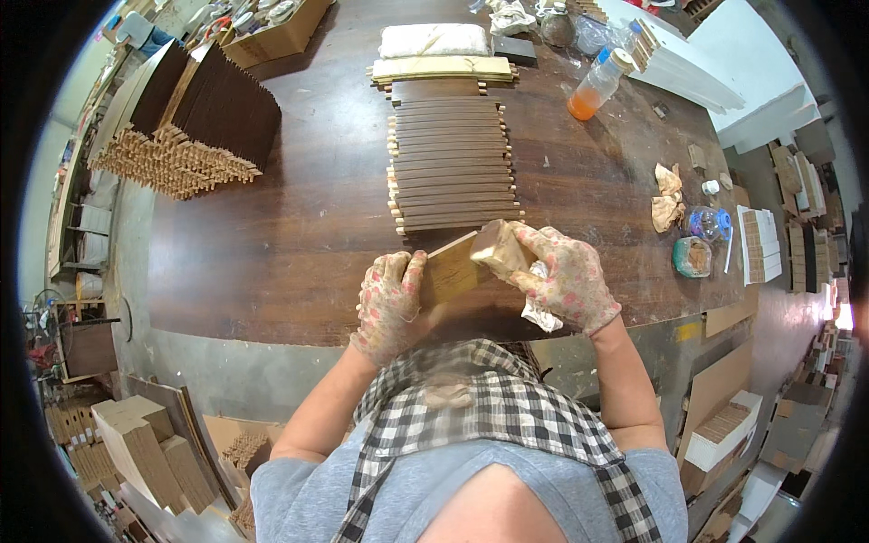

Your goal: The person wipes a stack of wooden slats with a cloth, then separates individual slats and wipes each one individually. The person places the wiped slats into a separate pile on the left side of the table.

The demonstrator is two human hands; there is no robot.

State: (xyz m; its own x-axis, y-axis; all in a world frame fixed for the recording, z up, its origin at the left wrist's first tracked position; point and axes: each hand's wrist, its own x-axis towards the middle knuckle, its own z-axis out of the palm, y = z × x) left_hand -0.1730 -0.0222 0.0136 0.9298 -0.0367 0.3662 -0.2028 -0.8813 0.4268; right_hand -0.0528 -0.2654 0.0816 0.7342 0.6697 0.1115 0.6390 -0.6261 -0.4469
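Observation:
Both my hands wear pale gloves with a pink-red floral print. My left hand (389, 303) is closed round the left end of a thin brown wooden board (450, 273), tilted above the table's near edge. In my right hand (570, 276) is a small block (501, 251), dark brown on top and pale yellowish on its side. It rests against or just over the board's right end; I cannot tell which. A crumpled white cloth (541, 312) hangs below my right fingers. Just beyond my hands lies a row of dark brown slats (453, 163) with pale pegged ends.
On the brown table (317, 244), a tall stack of dark boards (195, 127) stands at far left. A bottle of orange liquid (593, 90), a crumpled tan cloth (667, 199) and a clear jar (692, 257) are at right. A white folded bundle (434, 41) lies at the back.

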